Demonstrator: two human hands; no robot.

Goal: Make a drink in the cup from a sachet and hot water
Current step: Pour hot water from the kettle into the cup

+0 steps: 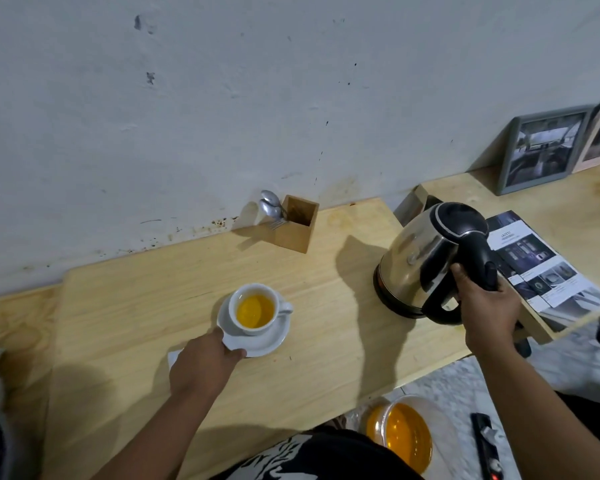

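A white cup (pixel 253 299) holding yellow-orange liquid stands on a white saucer (pixel 274 339) in the middle of the wooden table. My left hand (pixel 203 365) grips the saucer's near-left rim. A corner of white paper (pixel 174 356), perhaps the sachet, shows under that hand. A steel kettle (pixel 420 258) with a black lid and handle sits on its base to the right. My right hand (pixel 489 306) is closed around the kettle's black handle.
A wooden holder (pixel 297 228) with spoons (pixel 271 206) stands against the wall. A printed leaflet (pixel 541 268) and a picture frame (pixel 544 150) lie on the right. Below the table edge is a clear bowl of orange liquid (pixel 402 434) on the floor.
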